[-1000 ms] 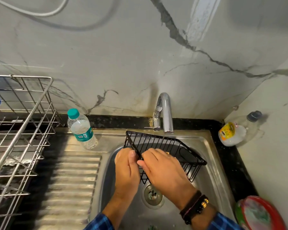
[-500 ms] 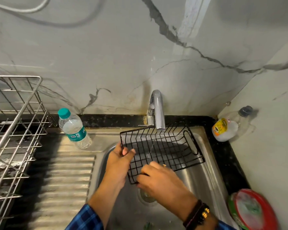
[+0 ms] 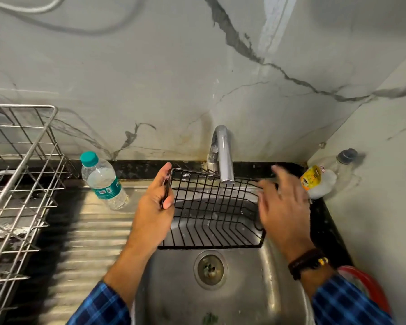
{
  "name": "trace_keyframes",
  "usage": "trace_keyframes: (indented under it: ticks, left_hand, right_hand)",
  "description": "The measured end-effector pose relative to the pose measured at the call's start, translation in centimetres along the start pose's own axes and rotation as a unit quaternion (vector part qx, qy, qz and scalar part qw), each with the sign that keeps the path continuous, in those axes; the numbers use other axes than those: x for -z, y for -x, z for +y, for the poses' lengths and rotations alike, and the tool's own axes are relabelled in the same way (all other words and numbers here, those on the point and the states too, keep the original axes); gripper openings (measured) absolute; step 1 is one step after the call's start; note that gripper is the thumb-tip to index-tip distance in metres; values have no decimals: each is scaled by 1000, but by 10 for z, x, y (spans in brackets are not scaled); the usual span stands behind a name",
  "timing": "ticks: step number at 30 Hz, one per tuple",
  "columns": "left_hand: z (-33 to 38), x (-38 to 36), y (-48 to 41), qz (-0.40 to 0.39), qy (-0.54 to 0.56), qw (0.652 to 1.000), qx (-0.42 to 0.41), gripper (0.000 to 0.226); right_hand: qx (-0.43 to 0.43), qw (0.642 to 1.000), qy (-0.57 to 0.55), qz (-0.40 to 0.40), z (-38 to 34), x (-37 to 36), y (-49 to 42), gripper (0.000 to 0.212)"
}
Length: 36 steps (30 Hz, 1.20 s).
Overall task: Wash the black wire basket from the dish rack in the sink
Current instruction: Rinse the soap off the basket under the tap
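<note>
Left hand (image 3: 156, 207) gripping black wire basket (image 3: 210, 204), under tap (image 3: 224, 158); right hand (image 3: 284, 207) spread

Left hand (image 3: 155, 207) grips black wire basket (image 3: 216, 221) (beneath the tap (image 3: 224, 160)).

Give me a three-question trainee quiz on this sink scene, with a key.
1. True or false: the black wire basket is held under the curved chrome tap.
2. What stands on the ribbed steel drainboard? A) clear plastic bottle with teal cap B) white mug C) frying pan
3. Fill in: the left hand grips the basket's ___ end.
Key: 1 true; 2 A; 3 left.
</note>
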<state>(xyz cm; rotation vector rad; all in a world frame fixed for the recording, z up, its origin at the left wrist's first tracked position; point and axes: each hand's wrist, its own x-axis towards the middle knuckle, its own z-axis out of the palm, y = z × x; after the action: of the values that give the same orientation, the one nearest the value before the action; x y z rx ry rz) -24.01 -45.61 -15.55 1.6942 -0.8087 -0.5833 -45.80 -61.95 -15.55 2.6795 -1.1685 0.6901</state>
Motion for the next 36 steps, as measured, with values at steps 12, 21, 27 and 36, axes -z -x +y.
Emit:
trace_keyframes:
  ticks: [12,21,27,36]
  left_hand:
    - [3,34,8,68,-148,982,-91,58]
    - [17,52,14,71,-152,980,-105,57]
    - [30,44,21,105,-121,984,-81,50]
    - [39,43,40,77,-129,983,-110,52]
  right_hand:
    - [-309,765,-518,-225,-38,-78,17,31]
    - [-366,652,-577,-328,-30,-60,27,29]
    - [-340,688,-603,-218,-55,-42,21,28]
    - [-309,697,-528,-375,-37,-37,67,39]
